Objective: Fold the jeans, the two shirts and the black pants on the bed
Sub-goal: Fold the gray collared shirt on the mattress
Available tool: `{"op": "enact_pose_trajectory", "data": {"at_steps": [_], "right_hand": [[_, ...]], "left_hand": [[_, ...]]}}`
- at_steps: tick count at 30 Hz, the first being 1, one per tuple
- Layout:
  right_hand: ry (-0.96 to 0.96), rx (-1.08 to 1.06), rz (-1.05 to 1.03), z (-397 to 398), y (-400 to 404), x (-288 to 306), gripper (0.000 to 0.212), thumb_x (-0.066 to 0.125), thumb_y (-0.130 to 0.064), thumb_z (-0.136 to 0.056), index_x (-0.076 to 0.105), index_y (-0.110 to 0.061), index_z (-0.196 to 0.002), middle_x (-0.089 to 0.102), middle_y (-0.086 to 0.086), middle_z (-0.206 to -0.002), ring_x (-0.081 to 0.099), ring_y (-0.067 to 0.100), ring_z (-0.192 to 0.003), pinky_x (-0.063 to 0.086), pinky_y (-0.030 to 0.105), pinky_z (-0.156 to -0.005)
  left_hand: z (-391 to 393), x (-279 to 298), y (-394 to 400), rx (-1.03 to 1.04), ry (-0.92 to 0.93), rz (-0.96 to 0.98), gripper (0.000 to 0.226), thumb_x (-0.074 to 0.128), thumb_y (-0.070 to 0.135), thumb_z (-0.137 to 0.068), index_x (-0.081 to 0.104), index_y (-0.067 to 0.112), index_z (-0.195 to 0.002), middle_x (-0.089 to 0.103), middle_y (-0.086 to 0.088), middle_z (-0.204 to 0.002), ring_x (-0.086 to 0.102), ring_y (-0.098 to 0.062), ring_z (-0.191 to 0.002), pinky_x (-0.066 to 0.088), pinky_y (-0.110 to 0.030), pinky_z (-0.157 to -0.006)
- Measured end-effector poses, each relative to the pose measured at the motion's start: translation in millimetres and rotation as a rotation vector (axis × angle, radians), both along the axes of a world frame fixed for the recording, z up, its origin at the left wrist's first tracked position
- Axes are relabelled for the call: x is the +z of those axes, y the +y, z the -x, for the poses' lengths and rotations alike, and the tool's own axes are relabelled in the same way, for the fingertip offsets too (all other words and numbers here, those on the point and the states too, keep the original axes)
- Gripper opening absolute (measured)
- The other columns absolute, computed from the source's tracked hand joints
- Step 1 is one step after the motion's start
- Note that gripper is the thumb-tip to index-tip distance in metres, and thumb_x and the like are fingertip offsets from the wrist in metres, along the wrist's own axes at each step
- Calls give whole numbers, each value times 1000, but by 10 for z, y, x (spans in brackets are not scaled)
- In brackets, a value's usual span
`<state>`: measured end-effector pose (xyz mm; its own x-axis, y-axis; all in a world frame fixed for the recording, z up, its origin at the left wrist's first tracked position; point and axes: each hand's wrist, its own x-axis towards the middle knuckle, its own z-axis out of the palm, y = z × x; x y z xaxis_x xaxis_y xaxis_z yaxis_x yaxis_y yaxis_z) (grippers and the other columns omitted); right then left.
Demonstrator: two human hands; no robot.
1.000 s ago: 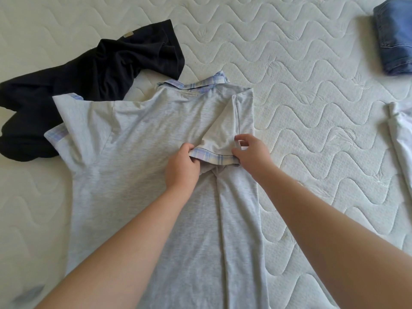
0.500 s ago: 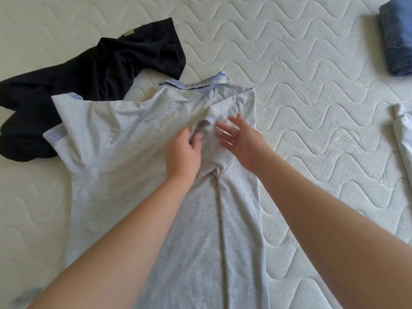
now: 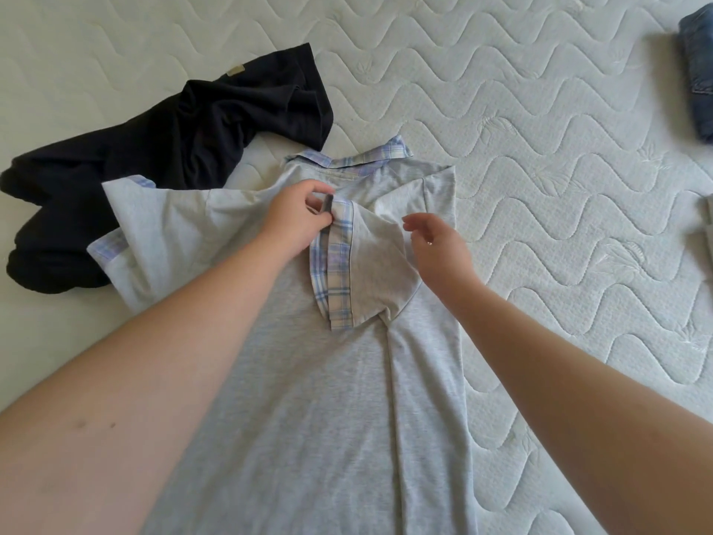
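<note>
Mid-frame, the sleeve cuff is pinched by the left hand, right hand loosely open and empty, so the shirt could get bunched if tugged.

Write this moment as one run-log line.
step: folding grey shirt | left hand: pinches plaid sleeve cuff | right hand: open above sleeve | black pants: unfolded

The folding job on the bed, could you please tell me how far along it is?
Done: the jeans lie folded at the far right. In hand: the grey shirt, right side folded inward; the left hand pinches its plaid sleeve cuff, the right hand hovers open. Left: the black pants, crumpled. A pale garment at the right edge is too cropped to judge.
</note>
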<state>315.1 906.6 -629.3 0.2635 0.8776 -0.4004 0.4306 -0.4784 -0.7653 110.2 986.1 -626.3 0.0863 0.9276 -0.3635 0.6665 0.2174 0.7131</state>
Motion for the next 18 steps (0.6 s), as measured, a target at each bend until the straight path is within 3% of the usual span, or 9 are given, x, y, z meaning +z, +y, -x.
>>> {"op": "enact_pose_trajectory", "data": {"at_steps": [3,5,7,10,15,18], "right_hand": [[-51,67,-6,-18,36,-28,38,40,-15,-100,55,-24,-133,59,-12,-131,54,6,-116,39,15,-85],[-111,131,-2,-38,49,-78,41,41,-18,-101,48,-23,-141,53,-5,-140,49,14,-127,40,25,-97],[-213,218,5,-61,57,-140,49,42,-17,-99,39,-20,-148,44,0,-149,38,21,-138,33,34,-110],[-335,312,48,-56,55,-215,56,41,-22,-100,26,-20,-154,24,-2,-161,16,19,-149,13,38,-121],[-587,512,46,-24,29,-329,60,32,-43,-103,9,-28,-157,-2,-3,-165,-8,18,-151,-5,39,-121],[-629,605,10,68,36,-381,66,19,-61,-99,2,-33,-157,-10,-7,-164,-12,17,-151,-9,39,-121]], "left_hand": [[21,64,78,-154,112,-113,21,69,7,-84,71,20,-102,58,9,-83,51,-5,-70,37,-9,-61],[105,69,22,-85,70,-236,22,64,2,-84,70,20,-92,61,9,-87,52,-2,-69,37,-6,-63],[209,28,-79,47,2,-295,24,60,-1,-85,69,21,-91,67,8,-92,58,-5,-74,45,-11,-70],[289,-66,-222,156,-17,-257,26,56,0,-89,68,23,-94,70,10,-94,65,-9,-85,51,-22,-78],[168,-164,-234,504,-16,-13,12,46,23,-100,54,22,-110,61,6,-99,55,-5,-79,43,-26,-68],[61,-105,-325,529,-1,-93,20,52,36,-98,50,17,-102,57,6,-86,58,-18,-82,47,-34,-75]]}}
